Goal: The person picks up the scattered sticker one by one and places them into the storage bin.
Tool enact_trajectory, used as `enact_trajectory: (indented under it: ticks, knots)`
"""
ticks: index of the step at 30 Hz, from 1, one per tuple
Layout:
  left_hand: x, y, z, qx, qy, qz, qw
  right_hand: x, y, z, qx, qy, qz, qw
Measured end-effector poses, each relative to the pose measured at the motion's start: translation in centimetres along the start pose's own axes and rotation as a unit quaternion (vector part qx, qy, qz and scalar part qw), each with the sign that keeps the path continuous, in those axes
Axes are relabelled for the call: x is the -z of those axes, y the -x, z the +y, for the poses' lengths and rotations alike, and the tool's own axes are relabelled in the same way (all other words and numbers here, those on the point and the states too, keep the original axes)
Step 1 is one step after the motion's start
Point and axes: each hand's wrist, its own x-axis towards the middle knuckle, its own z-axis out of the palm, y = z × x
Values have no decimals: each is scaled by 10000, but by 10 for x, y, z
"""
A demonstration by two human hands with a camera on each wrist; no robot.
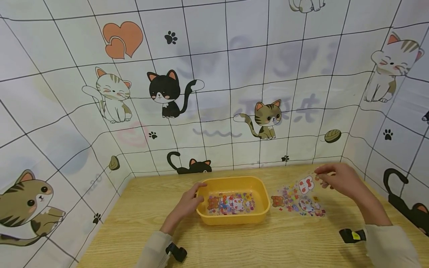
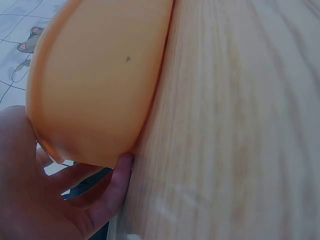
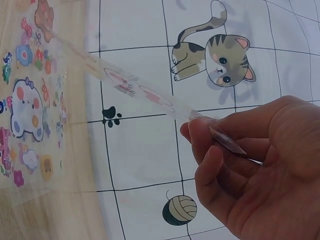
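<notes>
A yellow plastic basin [image 1: 232, 220] stands on the table. My left hand [image 1: 187, 204] holds its left end, thumb at the rim; in the left wrist view the fingers of that hand [image 2: 55, 195] curl against the basin's outer wall [image 2: 100, 85]. Inside the basin lies a clear sticker sheet [image 1: 238, 203] with bears and a white cartoon animal. To its right, my right hand [image 1: 343, 180] pinches the edge of another transparent sticker sheet [image 1: 305, 185], tilted up and seen nearly edge-on in the right wrist view. Beneath it a further sticker sheet [image 3: 27, 107] lies flat on the table.
The light wooden table [image 1: 134, 216] is bordered by a cat-printed, gridded cloth [image 1: 214, 96] at the back and both sides. Black bands with small devices [image 1: 352, 235] sit on both wrists.
</notes>
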Motion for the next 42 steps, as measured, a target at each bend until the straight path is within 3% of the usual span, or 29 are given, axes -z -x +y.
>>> enact_trajectory:
  ticks: [11,20,42]
  knots:
    - [-1,-1,-3,-96,21,-29,9999,1,2,-7,-20,-89,35,10000]
    - [1,1,-4,-148,31,-21,9999,2,3,-18,12,254,176,9995]
    - [0,0,-4,-118,-44,-29,9999,4,7,-40,131,419,411,9982]
